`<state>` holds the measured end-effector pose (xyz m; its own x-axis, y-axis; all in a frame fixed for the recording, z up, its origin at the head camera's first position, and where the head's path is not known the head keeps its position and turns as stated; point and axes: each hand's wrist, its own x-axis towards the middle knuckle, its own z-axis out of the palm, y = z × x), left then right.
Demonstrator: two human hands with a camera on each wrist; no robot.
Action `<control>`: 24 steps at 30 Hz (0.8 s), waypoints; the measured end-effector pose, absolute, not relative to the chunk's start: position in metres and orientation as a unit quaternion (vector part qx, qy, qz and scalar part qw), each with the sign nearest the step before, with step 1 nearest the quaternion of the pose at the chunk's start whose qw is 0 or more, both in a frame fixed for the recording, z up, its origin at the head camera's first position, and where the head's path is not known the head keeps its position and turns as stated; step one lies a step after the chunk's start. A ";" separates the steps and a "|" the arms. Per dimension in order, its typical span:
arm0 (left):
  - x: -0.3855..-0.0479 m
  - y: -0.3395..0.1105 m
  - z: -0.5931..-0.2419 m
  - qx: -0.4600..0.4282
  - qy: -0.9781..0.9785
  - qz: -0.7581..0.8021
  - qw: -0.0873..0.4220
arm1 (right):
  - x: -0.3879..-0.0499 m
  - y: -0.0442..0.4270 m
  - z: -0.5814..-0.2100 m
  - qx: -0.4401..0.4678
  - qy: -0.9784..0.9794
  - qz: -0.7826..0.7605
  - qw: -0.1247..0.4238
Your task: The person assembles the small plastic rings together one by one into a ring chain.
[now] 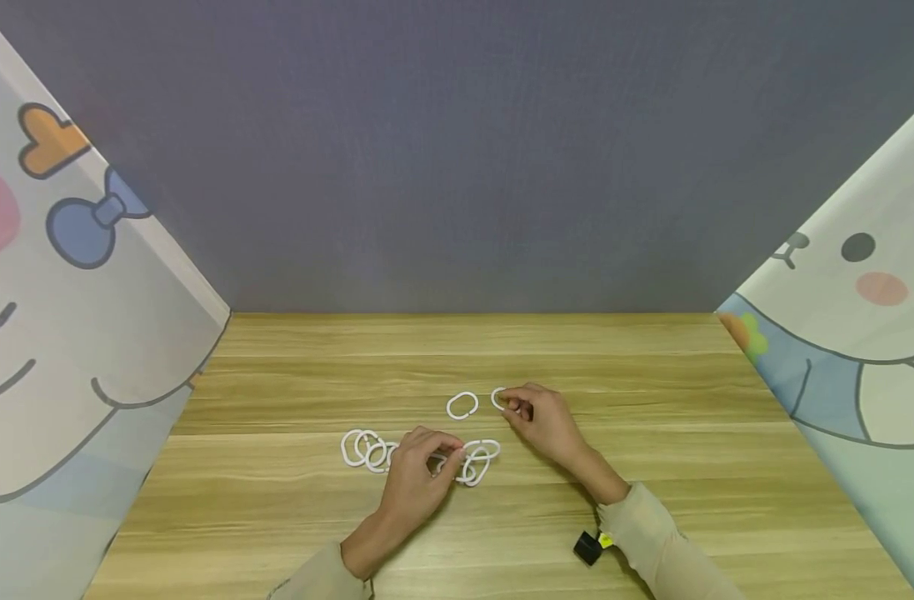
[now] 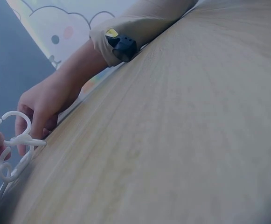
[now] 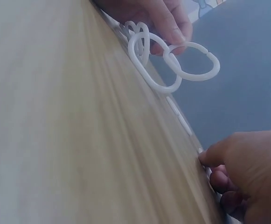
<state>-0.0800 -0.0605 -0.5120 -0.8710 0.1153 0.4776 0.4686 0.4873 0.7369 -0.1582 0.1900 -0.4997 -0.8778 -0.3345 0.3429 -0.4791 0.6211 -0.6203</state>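
Note:
My left hand (image 1: 419, 475) pinches a white plastic link between thumb and index finger. It belongs to a chain of white oval links (image 1: 344, 450) that runs under the hand, with links showing on both sides. In the right wrist view, the pinched link (image 3: 214, 67) hangs above the table, hooked through another link (image 3: 149, 81). Farther right, my right hand (image 1: 542, 421) has its thumb and index finger on a separate white link (image 1: 492, 398) at the tabletop, partly hidden by the fingers. Between the hands, slightly farther back, lies a loose white link (image 1: 449, 407) with a small gap.
The wood-grain table (image 1: 457, 533) meets a grey upright panel (image 1: 457, 167) at the back. Panels with cartoon prints stand on the left (image 1: 149, 333) and right (image 1: 861, 333). A small black device (image 1: 587, 548) sits by the right sleeve.

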 end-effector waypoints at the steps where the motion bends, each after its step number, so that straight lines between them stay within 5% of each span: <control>1: -0.080 -0.060 -0.512 -0.174 -0.842 -0.476 0.186 | -0.158 0.190 -0.500 0.234 -0.895 0.367 0.100; 24: -0.079 -0.060 -0.513 -0.168 -0.838 -0.489 0.176 | -0.149 0.208 -0.505 0.250 -0.860 0.399 0.195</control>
<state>-0.0795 -0.0605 -0.5130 -0.8815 0.1095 0.4593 0.4537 0.4660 0.7596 -0.1486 0.2075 -0.5045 -0.7990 -0.2749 0.5348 -0.5859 0.5563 -0.5893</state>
